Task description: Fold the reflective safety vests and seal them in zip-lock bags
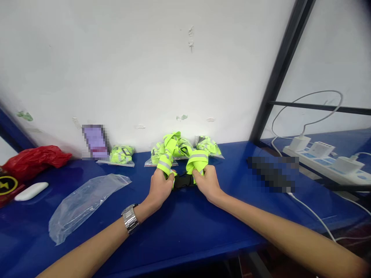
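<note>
Both hands grip a neon-yellow reflective strap [198,158] with grey stripes and a black section [183,181] between them. My left hand [161,187], with a metal watch at the wrist, is closed on its left part, where a length of strap rises above the fist. My right hand [207,183] pinches the right part, where the band loops over. Just behind stand clear bags of similar yellow straps, one bag [208,146] at the right and another [155,153] partly hidden by the strap. A flat clear plastic bag [87,204] lies to the left of my left hand.
Another bagged yellow strap [121,155] and a phone [95,142] leaning on the wall are at the back left. A red plastic bag [37,160] and white case [31,191] lie far left. Right are a dark blurred device [269,173], a cable and a power strip [344,170].
</note>
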